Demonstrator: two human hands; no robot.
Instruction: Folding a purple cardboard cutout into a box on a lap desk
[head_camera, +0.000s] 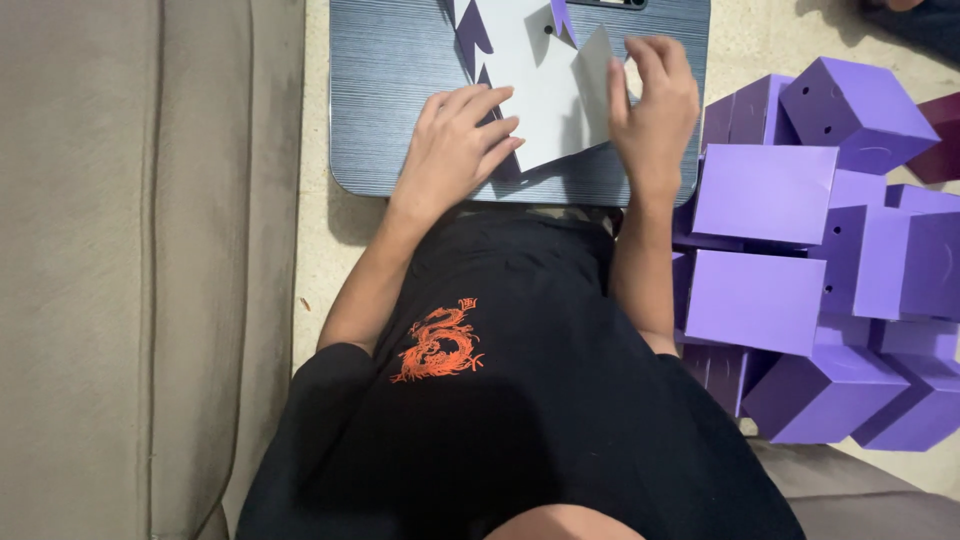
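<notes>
head view, looking straight down: a small dark grey lap desk with a striped, brushed-looking top sits on the pale floor in front of the person. on it lies a flat, unfolded cardboard box blank, grey-white on the face that's up with purple showing at the edges.

the left hand lies flat, palm down, pressing on the lower left part of the blank, fingers stretched out and together toward the right. no grip closed on anything there, it's an open hand just pushing down.

the right hand is at the blank's right edge, where one panel stands tilted up off the desk. the fingers are loosely curled and spread, thumb against the raised flap. looks like touching/pushing rather than a closed pinch, so i'd call that one open too.

just beside the desk on the right, on the floor, there's a pile of finished purple cardboard boxes, cube-ish, stacked messily against each other, touching the person's right forearm area. a beige sofa cushion fills the left side. the person wears a black shirt with an orange dragon print.
</notes>
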